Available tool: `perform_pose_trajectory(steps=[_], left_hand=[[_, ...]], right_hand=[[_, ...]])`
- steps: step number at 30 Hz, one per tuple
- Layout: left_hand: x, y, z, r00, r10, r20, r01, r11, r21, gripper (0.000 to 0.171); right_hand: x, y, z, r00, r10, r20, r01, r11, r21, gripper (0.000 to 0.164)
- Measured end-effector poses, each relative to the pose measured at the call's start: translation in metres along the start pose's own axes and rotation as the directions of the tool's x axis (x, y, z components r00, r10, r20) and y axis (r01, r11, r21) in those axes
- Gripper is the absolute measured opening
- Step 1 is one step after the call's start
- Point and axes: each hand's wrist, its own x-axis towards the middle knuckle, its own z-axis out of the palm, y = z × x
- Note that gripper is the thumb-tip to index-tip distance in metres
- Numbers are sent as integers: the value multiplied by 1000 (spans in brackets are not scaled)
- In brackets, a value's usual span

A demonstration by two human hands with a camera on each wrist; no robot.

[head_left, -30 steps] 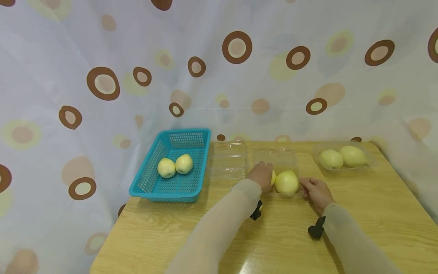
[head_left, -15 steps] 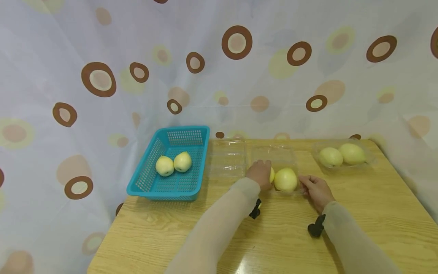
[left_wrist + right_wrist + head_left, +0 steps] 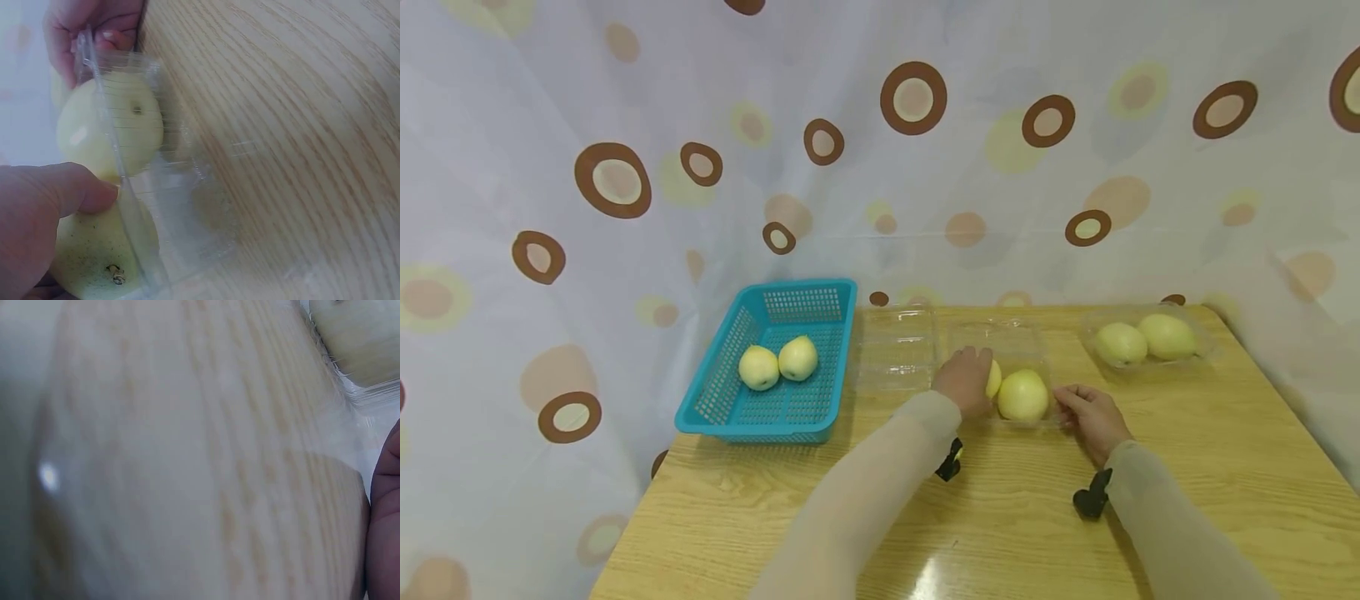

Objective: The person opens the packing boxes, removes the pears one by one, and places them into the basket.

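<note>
Two pale yellow pears sit side by side in a clear plastic box [image 3: 1000, 333] whose lid stands folded back. My left hand [image 3: 964, 383] is curled over the left pear [image 3: 994, 380] and hides most of it. In the left wrist view its thumb lies on that pear's speckled skin [image 3: 94, 250], beside the clear front wall. The right pear [image 3: 1024, 396] shows between my hands. At the box's right edge my right hand [image 3: 1092, 421] pinches the plastic with thumb and fingers. Only a strip of the right hand [image 3: 384, 531] appears in the right wrist view.
A blue plastic basket [image 3: 700, 404] with two pears [image 3: 778, 362] stands at the left. Between it and my left hand is another clear box [image 3: 895, 346]. A third clear box [image 3: 1088, 323] with two pears [image 3: 1146, 340] sits back right. A patterned curtain [image 3: 850, 192] hangs behind the wooden table [image 3: 1000, 517].
The head view has shifted slightly. Both hands keep nearly the same places, the left on its pear and the right at the box's edge.
</note>
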Motion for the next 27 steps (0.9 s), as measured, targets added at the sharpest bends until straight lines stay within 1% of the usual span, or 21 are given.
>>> perform_pose_trajectory(steps=[5,12,16,20,23,27], left_hand=[[-1,1,-9,999,27,-44,-29,999,-34,63],[-10,6,-21,997,35,-69,-40,997,-60,73],[-18,12,-29,997,35,-75,-42,994,-99,75],[-24,16,-35,996,53,-69,-60,992,-107,76],[-26,17,-37,994,72,-77,-79,992,-99,78],[-27,14,-37,992,69,-104,-80,991,-108,81]], right_hand=[[-2,-4,-1,999,-35,42,33,999,41,22],[-1,-3,-3,998,-48,37,48,999,-1,21],[-2,0,-2,999,-32,44,32,999,13,21],[-4,2,0,999,-6,45,5,1000,21,22],[-5,1,1,999,7,32,-7,1000,6,23],[-6,-1,1,1000,14,23,-13,1000,-12,25]])
